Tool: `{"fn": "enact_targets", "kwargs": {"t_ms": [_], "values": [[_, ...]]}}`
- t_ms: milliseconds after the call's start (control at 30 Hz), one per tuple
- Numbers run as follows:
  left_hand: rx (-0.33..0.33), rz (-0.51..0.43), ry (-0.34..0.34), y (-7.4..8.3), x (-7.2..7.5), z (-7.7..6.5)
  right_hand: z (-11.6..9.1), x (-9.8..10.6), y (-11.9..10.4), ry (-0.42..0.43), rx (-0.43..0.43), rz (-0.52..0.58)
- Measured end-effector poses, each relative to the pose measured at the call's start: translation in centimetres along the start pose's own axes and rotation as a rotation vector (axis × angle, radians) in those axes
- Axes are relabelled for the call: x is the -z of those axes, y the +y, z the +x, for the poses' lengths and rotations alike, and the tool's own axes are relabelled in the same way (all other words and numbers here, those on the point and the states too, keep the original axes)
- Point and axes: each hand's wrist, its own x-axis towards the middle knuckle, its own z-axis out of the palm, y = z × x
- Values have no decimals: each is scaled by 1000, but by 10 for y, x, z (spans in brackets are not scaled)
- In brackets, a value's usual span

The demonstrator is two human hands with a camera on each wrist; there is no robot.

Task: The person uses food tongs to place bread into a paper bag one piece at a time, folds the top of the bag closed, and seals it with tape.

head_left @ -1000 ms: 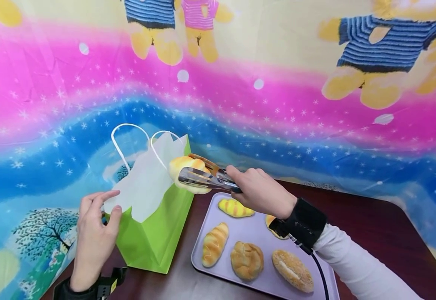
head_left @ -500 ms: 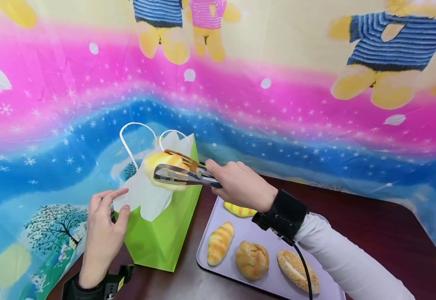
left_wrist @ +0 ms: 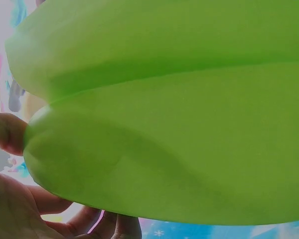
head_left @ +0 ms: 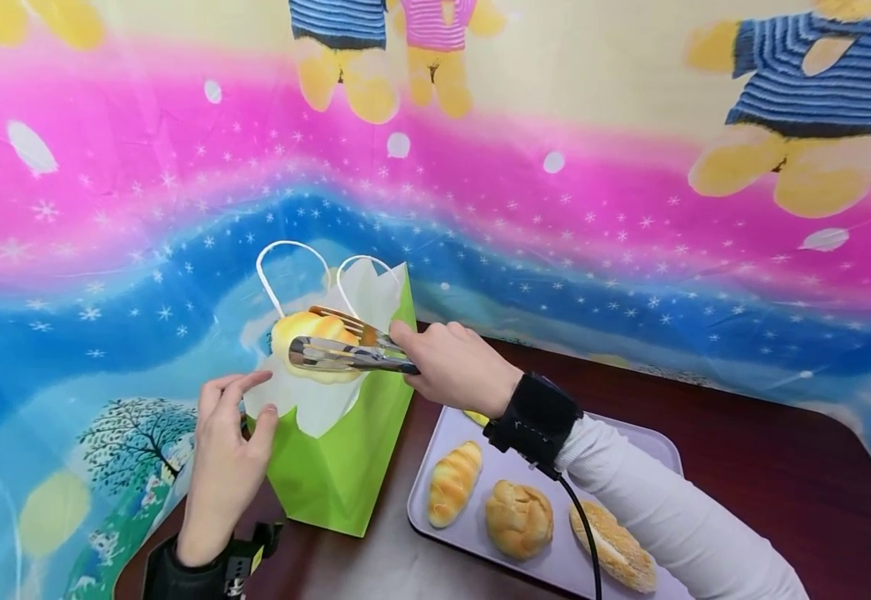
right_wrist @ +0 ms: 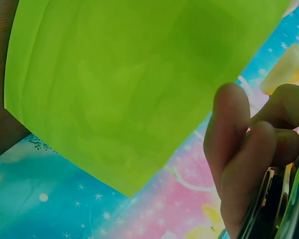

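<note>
In the head view a green paper bag [head_left: 333, 479] with a white inside and white handles stands on the table, its mouth up. My left hand [head_left: 228, 458] holds its left rim, thumb at the near corner and fingers along the far side. In the left wrist view the bag's green wall partly covers those fingers [left_wrist: 84, 221]. My right hand [head_left: 461, 362] grips metal serving tongs [head_left: 352, 358]. A ridged, pale yellow bread roll [head_left: 282, 340] sits between the tongs' ends, over the bag's mouth. In the right wrist view curled fingers [right_wrist: 249, 164] hold the tongs' handle.
A lilac tray [head_left: 648, 446] lies to the right, partly under my right forearm. On it are a striped bread roll [head_left: 455, 483], a round bun [head_left: 519, 518], an oblong crumb-coated bun [head_left: 618, 550] and a mostly hidden yellow roll [head_left: 476, 417]. A printed cloth hangs behind the dark table.
My right hand has carried the tongs and the bread roll leftward over the bag's mouth. My left hand has stayed at the bag's rim. The whole view has shifted slightly.
</note>
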Motion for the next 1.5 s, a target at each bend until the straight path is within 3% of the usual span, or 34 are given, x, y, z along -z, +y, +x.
{"fn": "enact_targets", "kwargs": {"t_ms": [367, 1000, 1267, 1500], "values": [[-10, 17, -5, 1, 0, -2, 3, -9, 3, 10, -11, -47], [6, 42, -15, 5, -1, -1, 0, -12, 4, 24, -44, -16], [-6, 35, -11, 7, -5, 2, -22, -2, 19, 52, -61, 15], [24, 7, -51, 9, -5, 3, -46, 1, 36, 37, -121, 42]]}}
